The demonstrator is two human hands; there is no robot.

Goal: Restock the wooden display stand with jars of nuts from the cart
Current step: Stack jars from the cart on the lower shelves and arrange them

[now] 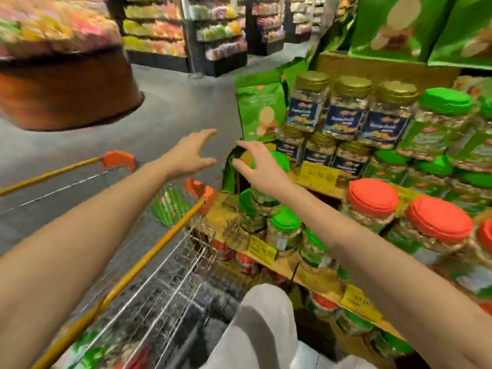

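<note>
The wooden display stand (287, 270) fills the right side, its shelves stocked with nut jars: gold-lidded ones (306, 102) on top, green-lidded ones (285, 227) and red-lidded ones (372, 203) lower down. My right hand (255, 166) is stretched out with spread fingers in front of a green-lidded jar (277, 159) at the stand's left end, holding nothing. My left hand (191, 153) is spread open in the air to its left, above the floor. The wire cart (165, 267) with yellow rails stands at lower left, with packaged goods at its bottom.
Green snack bags (261, 107) stand at the stand's left corner and hang above at top right. A round brown display (66, 86) is at upper left. Stocked aisle shelves (159, 27) run across the back. Grey floor lies between. My grey trouser leg (266, 323) is at the bottom.
</note>
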